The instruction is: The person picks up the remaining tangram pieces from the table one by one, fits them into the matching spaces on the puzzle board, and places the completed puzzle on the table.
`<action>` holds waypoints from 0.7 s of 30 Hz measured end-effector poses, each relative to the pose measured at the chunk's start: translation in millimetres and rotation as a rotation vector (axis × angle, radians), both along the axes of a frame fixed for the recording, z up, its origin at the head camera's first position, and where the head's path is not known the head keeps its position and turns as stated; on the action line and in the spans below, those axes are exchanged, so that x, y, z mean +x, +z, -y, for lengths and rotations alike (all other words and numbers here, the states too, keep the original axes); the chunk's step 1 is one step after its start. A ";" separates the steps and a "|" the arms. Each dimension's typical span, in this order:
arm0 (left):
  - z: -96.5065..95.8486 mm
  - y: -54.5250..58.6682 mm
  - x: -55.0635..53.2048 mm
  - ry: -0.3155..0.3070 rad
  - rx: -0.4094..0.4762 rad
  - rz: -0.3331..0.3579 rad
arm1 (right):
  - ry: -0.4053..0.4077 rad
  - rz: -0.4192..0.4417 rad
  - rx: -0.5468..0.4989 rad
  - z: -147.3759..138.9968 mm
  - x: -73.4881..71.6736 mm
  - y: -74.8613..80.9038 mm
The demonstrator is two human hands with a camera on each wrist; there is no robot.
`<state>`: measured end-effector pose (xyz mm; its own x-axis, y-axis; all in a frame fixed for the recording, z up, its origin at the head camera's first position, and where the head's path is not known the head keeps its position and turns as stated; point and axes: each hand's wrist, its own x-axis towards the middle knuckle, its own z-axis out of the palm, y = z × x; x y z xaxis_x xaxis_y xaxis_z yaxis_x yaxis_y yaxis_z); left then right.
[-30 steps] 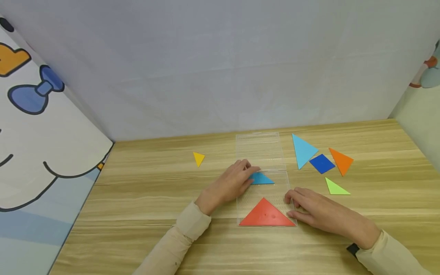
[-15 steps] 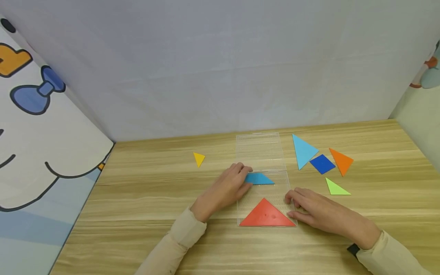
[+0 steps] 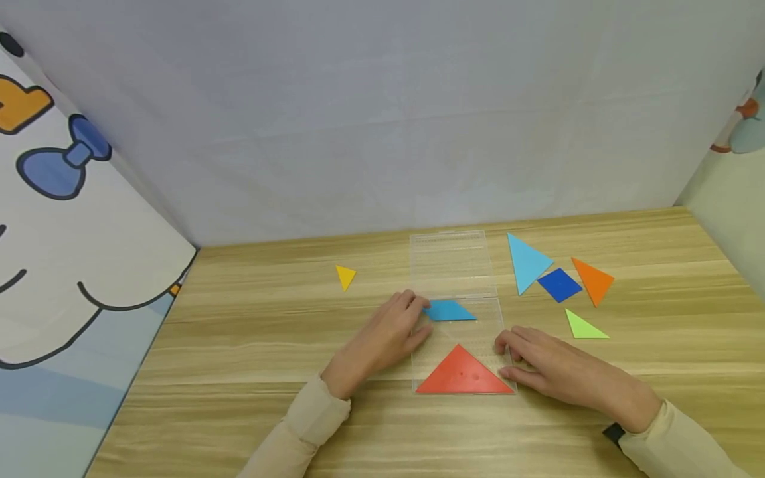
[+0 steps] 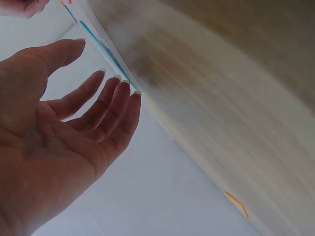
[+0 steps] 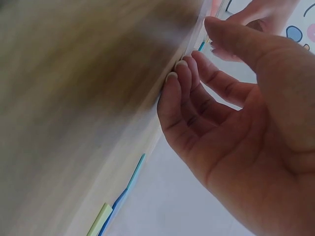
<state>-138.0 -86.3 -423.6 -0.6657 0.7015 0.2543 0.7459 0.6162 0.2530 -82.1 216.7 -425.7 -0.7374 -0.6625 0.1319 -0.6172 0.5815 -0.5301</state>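
A clear plastic case, spread open in two panels, lies on the wooden table. A blue parallelogram piece sits at the top of its nearer panel; a large red triangle fills the panel's near edge. My left hand is at the case's left edge, its index fingertip overlapping the parallelogram's left end in the head view. In the left wrist view its fingers are loosely bent, thumb apart, with nothing in the palm. My right hand rests at the case's right edge, fingers relaxed and holding nothing.
Right of the case lie a light blue triangle, a dark blue square, an orange triangle and a lime green triangle. A small yellow triangle lies to the left. A pale curtain hangs behind the table.
My left hand has drawn back to the left and toward me, off the blue parallelogram, uncovering most of it. The right hand has stayed in place.
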 end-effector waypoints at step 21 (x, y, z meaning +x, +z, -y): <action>5.9 5.9 30.5 0.003 -0.052 0.001 | 0.000 -0.001 -0.006 -1.0 1.0 1.1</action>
<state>-107.5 -92.3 -417.8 -0.6684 0.7115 0.2170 0.7435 0.6309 0.2217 -81.1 217.6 -424.5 -0.7371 -0.6619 0.1365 -0.6177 0.5780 -0.5333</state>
